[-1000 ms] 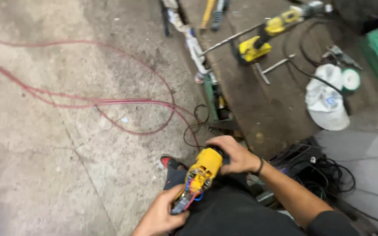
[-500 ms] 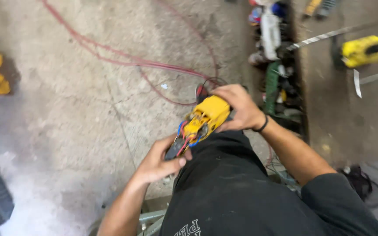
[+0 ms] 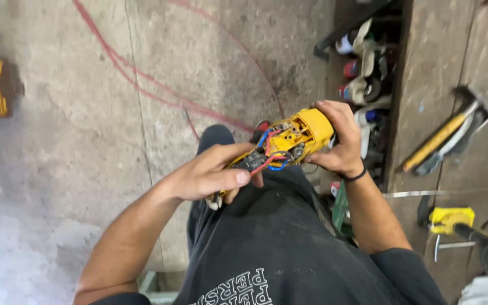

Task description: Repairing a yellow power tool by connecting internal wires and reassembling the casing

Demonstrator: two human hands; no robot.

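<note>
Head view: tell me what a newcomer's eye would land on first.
At centre frame, an opened yellow power tool body with red and blue wires exposed sits between both hands: the right hand grips its rounded end, the left hand its narrow end. A red cable snakes across the concrete floor behind, and another yellow tool lies on the bench at right.
</note>
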